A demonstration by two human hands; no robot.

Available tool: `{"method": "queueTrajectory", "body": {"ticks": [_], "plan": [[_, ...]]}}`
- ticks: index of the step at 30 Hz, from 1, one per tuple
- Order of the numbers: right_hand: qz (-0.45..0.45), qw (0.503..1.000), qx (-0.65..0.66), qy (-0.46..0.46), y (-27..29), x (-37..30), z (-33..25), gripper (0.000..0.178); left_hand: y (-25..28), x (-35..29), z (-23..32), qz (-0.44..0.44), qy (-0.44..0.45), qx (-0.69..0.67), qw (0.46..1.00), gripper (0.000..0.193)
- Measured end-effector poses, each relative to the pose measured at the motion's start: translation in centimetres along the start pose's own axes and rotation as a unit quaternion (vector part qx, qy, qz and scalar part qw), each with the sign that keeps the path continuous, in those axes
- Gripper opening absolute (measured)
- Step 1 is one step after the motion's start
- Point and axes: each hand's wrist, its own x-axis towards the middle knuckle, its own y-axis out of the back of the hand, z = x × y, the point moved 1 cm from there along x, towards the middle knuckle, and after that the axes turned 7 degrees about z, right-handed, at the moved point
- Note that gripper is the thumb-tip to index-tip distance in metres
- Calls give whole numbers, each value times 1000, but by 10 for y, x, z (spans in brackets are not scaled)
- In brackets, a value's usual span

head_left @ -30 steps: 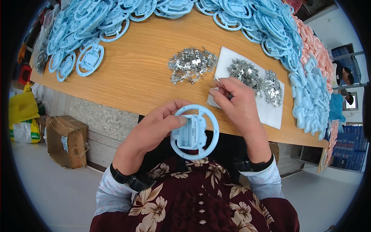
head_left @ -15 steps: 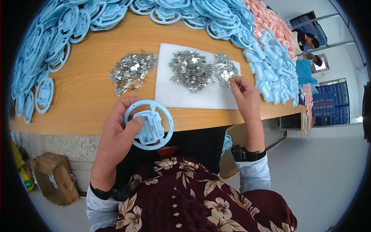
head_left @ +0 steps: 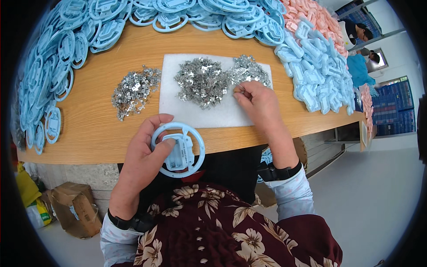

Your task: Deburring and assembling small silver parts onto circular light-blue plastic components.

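Note:
My left hand (head_left: 149, 153) is closed round the left side of a light blue plastic ring-shaped part (head_left: 201, 155), its thumb pressing on the boxy compartment in the middle. The part is tilted up over the table's front edge, with its hollow side towards me. My right hand (head_left: 258, 102) is pinched in front of the right-hand heap of small metal pieces (head_left: 250, 71). A tiny metal piece (head_left: 235, 88) seems to show at its fingertips, mostly hidden. A larger metal heap (head_left: 202, 82) lies beside it on a white foam sheet (head_left: 213, 119).
Another metal heap (head_left: 133, 91) lies on the wooden table (head_left: 93, 107), left of the sheet. Blue ring parts (head_left: 58, 66) are piled along the left and far side. Small blue parts (head_left: 311, 75) and pink parts (head_left: 311, 22) crowd the right. A cardboard box (head_left: 75, 209) stands on the floor.
My right hand has moved left and towards me from the right-hand heap, still pinched. The blue ring part has shifted slightly right and nearer in my left hand. My view has turned a little.

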Motion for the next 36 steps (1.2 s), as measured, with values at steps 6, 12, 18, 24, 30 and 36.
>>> {"method": "queueTrajectory", "body": {"ticks": [6,12,18,24,30,36], "plan": [[0,979,197,-49,17,-16,-37,14,-14,14,3,-82,-1,18,996,19],[-51,967,242,65,17,-25,-74,14,-29,23,4,-142,57,-17,988,25],[-91,953,289,-7,3,-27,-80,17,-19,22,-7,-104,31,-28,994,23],[-153,901,375,-154,-9,-28,-86,15,-12,16,4,-64,-29,91,993,19],[-128,920,357,-98,-14,-29,-91,13,1,28,-9,57,-198,230,951,26],[-79,965,250,12,-30,-34,-102,15,4,28,-1,30,-185,274,943,28]]}}
